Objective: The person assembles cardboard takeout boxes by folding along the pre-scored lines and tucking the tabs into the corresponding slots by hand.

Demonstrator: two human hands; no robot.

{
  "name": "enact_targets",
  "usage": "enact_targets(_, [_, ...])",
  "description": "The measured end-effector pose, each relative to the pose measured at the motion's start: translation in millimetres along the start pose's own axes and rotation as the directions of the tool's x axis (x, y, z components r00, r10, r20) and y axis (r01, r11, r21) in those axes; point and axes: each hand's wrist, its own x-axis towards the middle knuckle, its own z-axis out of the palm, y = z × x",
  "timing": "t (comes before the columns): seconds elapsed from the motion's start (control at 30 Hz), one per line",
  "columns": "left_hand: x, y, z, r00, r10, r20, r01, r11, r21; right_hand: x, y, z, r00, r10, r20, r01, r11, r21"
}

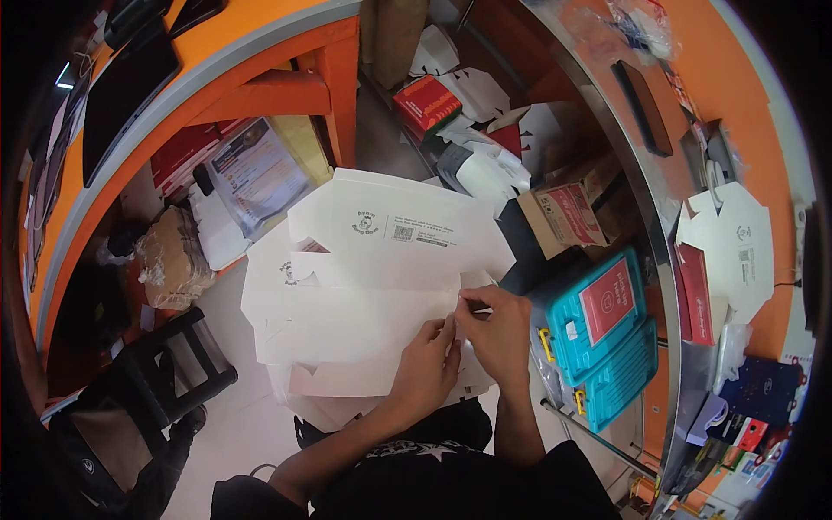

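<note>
Flat white cardboard box blanks [381,303], printed with small black marks and cut with slots and flaps, lie stacked in front of me across my lap. My right hand [496,329] pinches a small flap at the right side of the top blank. Close against it, my left hand [426,368] has its fingers drawn together at the same edge, with fingertips meeting those of the right. The exact fold between the fingertips is hidden.
Teal lidded boxes [598,325] with yellow latches stand to the right. A black stool [186,364] and a black bag [113,459] sit at the left. Beyond the blanks are a red box [426,106] and an open carton [568,217]. A phone [641,108] lies on the right counter.
</note>
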Motion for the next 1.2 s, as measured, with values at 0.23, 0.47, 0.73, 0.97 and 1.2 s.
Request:
enact_targets(0.23, [-1,2,-9,0.998,-0.027,0.051,0.026,0.999,0.019,-21,14,17,0.998,-0.061,-0.03,0.059,0.997,-0.056])
enact_targets(0.47, [3,16,-18,0.985,-0.134,0.11,0.142,0.988,-0.06,-36,41,21,0.997,0.079,-0.009,-0.071,0.937,0.341])
enact_targets(0.73, [4,47,-36,0.995,0.005,0.096,0.02,0.965,-0.263,-48,18,-1,0.986,0.011,0.168,-0.13,0.685,0.717])
enact_targets(0.97, [-4,84,-58,0.996,-0.076,-0.052,0.014,0.68,-0.734,-50,-33,-35,0.891,-0.449,-0.064,0.444,0.834,0.328])
enact_targets(1.2, [10,141,-59,0.962,0.192,-0.193,-0.272,0.719,-0.639,-44,-66,-42,0.645,-0.602,-0.472,0.708,0.703,0.07])
